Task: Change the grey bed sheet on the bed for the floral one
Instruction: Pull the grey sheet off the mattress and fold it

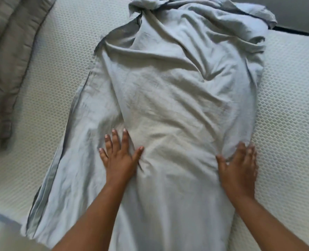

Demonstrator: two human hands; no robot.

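A rumpled grey bed sheet (170, 98) stretches away on the bare mattress (291, 98) beneath the flat, splayed left hand (120, 156) and right hand (238, 167).

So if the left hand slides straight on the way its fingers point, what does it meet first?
More grey sheet: the left hand lies flat on it, and its creased folds come first, probably before the bunched far end.

The grey bed sheet (170, 109) lies bunched lengthwise on the bare white mattress (291, 98). The left hand (120, 156) presses flat on the sheet; the right hand (239, 165) rests on its right edge. A brown-grey pillow (10, 51) lies left of the sheet
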